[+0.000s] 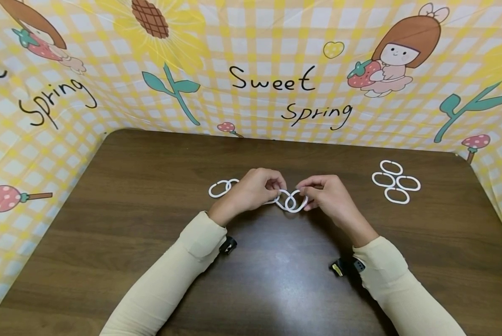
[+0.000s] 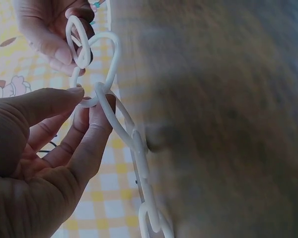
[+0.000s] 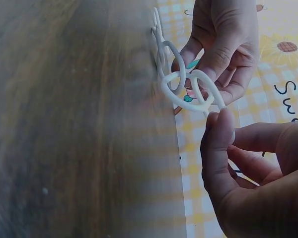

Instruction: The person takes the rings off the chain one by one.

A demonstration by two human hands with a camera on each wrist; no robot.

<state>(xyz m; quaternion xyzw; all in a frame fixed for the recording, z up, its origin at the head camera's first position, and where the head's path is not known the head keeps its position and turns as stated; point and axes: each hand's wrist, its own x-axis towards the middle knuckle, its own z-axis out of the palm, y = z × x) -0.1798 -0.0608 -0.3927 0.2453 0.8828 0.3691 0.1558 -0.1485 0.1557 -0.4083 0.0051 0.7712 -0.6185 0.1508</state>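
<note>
Pinching smooth, interlocked white oval links [image 1: 292, 209], left grip [image 1: 259, 189] and right grip [image 1: 329, 197] both clamped on them.

Yellow checked cloth backdrop [image 1: 259, 37], printed sunflower [image 1: 150, 19], "Sweet Spring" lettering [image 1: 314, 84], dark wood-grain table [image 1: 87, 261], pale glare [image 1: 282, 275]

Dark brown table [image 1: 276, 289]; behind, yellow checked cloth [image 1: 259, 37] with sunflower [image 1: 151, 19], cartoon girl [image 1: 405, 49], "Sweet Spring" lettering [image 1: 278, 84].
</note>
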